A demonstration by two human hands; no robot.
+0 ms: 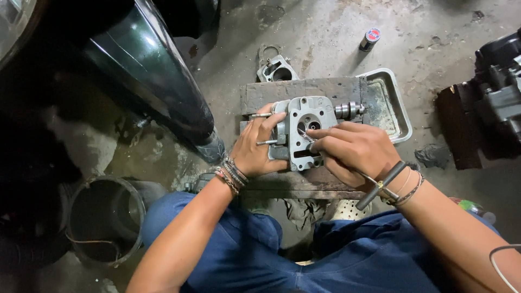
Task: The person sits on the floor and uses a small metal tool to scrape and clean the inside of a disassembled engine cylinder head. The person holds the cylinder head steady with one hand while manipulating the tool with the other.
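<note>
Bare concrete floor (336, 32), grey, stained and oil-marked, filling the view. At 10 o'clock, large dark green curved body panel (146, 65), glossy. At 8 o'clock, round black bucket (106, 220) standing on the floor. At 3 o'clock, dark engine assembly (496, 87) at the frame edge. At centre, worn wooden block (298, 89) laid flat on the floor; at its 3 o'clock edge, shallow metal tray (393, 103), touching the block. On the block, grey metal cylinder head (304, 130), face up, studs projecting toward 9 o'clock. At 12 o'clock of the block, loose cast metal part (277, 68) on the floor. At 1 o'clock, small cylindrical can (370, 39), well apart.

Left hand (255, 149) wrapped around the head's 9 o'clock side, fingers curled and gripping. Right hand (353, 149) over the 3 o'clock side, fingertips pinched on a thin metal tool (305, 134) at the head's central bore. T-handle tool (380, 184) lying across the right wrist.
</note>
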